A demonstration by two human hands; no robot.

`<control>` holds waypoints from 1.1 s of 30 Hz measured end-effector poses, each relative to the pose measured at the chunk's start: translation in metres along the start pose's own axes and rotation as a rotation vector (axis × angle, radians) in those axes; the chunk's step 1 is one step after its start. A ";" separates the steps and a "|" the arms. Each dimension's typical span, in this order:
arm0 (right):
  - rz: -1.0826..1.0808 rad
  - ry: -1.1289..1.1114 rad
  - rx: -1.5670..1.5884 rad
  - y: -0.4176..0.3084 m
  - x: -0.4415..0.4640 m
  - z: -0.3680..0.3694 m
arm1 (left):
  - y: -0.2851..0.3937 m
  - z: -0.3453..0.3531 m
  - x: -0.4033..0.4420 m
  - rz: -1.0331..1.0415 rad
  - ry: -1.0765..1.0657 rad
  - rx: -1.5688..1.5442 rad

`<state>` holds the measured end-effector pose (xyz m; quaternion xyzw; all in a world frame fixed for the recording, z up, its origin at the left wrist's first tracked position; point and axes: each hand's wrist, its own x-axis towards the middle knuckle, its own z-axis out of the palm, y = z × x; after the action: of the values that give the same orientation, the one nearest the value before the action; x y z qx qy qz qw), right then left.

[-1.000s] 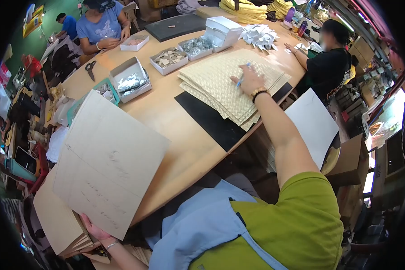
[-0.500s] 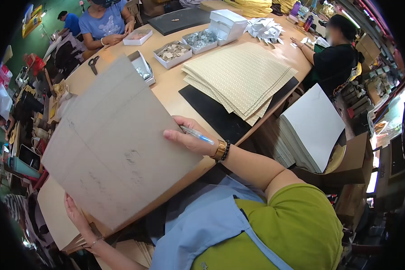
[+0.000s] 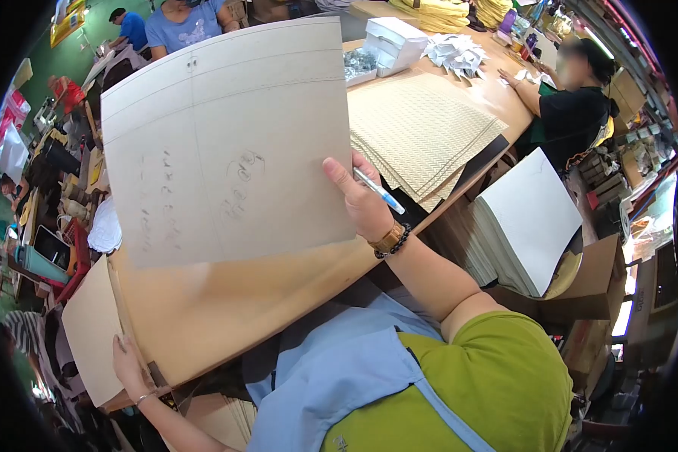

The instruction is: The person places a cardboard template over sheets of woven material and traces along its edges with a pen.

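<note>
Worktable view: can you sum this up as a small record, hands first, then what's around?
Right hand: holds marked board and pen
Left hand: at tan sheet
On table: patterned sheets, white box
Beside table: white-topped stack
Nearby: person in black, seated
Writing on board: pencil-like, not clearly legible

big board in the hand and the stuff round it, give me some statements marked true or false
1. The right hand holds both the big board and a pen. True.
2. The left hand is on the big board too. False: it is at the pale sheet, apart from the big board.
3. The face of the big board that shows is blank. False: it has drawn lines and writing.
4. Woven sheets lie piled at the table. True.
5. The stack of white sheets is on the table. False: it sits beside it.
</note>
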<state>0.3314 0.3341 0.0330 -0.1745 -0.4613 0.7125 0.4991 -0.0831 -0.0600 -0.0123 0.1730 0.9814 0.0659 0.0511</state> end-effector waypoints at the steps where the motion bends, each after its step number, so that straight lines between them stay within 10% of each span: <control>1: 0.012 0.017 0.014 -0.001 0.001 -0.001 | -0.011 -0.002 0.009 0.004 -0.034 -0.065; 5: -0.082 0.114 -0.084 -0.007 0.004 -0.006 | -0.055 0.003 0.040 0.056 -0.085 -0.326; 9: -0.222 0.301 -0.246 -0.020 0.021 -0.034 | 0.110 -0.040 -0.076 0.174 -0.534 -1.015; 15: -0.329 0.470 -0.217 -0.082 0.031 -0.044 | 0.150 0.046 -0.079 0.697 -0.062 0.009; 26: -0.317 0.451 -0.282 -0.087 0.036 -0.087 | 0.239 0.073 -0.089 0.912 -0.127 -0.007; 33: -0.014 0.144 -0.511 -0.061 0.026 -0.094 | 0.210 0.090 -0.022 0.645 0.086 -0.661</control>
<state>0.4201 0.4071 0.0403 -0.3421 -0.5906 0.5552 0.4754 0.0184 0.1385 -0.0688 0.4412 0.8050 0.3946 0.0398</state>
